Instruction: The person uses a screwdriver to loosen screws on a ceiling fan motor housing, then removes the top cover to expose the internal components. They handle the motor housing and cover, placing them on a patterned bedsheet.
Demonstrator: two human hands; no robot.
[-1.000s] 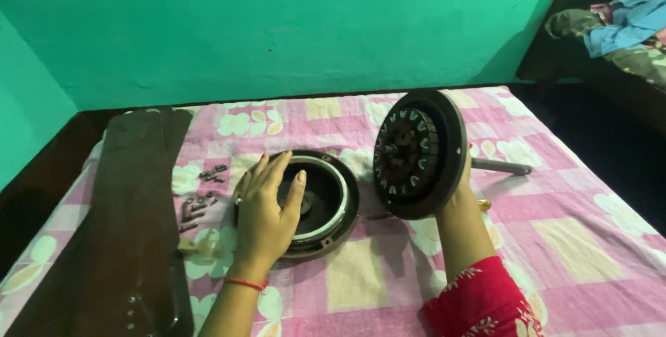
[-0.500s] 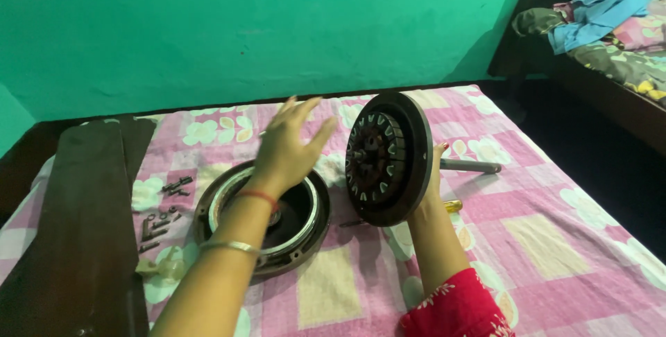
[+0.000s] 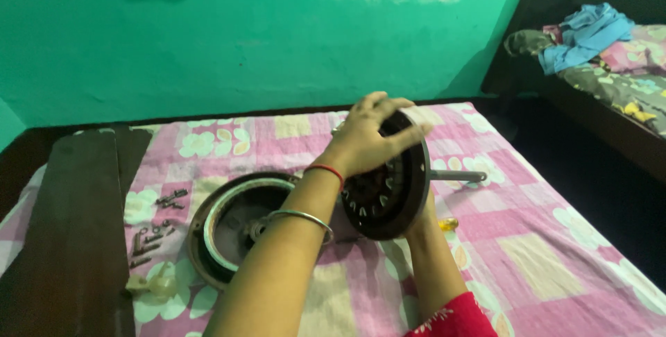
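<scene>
At the far left of the frame, dark wooden fan blades (image 3: 66, 226) are lying flat along the edge of the pink checked bedsheet (image 3: 555, 254), and just right of them a scatter of small screws and bolts (image 3: 154, 229) is sitting loose on the cloth. Right of those, the round motor housing (image 3: 229, 229) is resting open side up, in the lower middle of the picture. The left hand (image 3: 368, 136) is reaching across above that housing and curling its fingers over the top rim of the motor disc (image 3: 388, 184), which is standing on edge at the centre, its shaft (image 3: 458, 176) pointing toward the right. The right hand (image 3: 422, 220) is propping the disc from behind and below; most of it is hidden, so how tightly it is closing cannot be told. This looks like the handling stage of a taken-apart ceiling fan motor, with the disc being steadied in both hands; any turning or laying down would call for a firm two-handed hold, since the disc looks heavy. Open cloth is lying to the lower right, well apart from the loose hardware, while the sheet's right edge is dropping off toward the dark floor, with another bed (image 3: 610, 66) at the upper right.
</scene>
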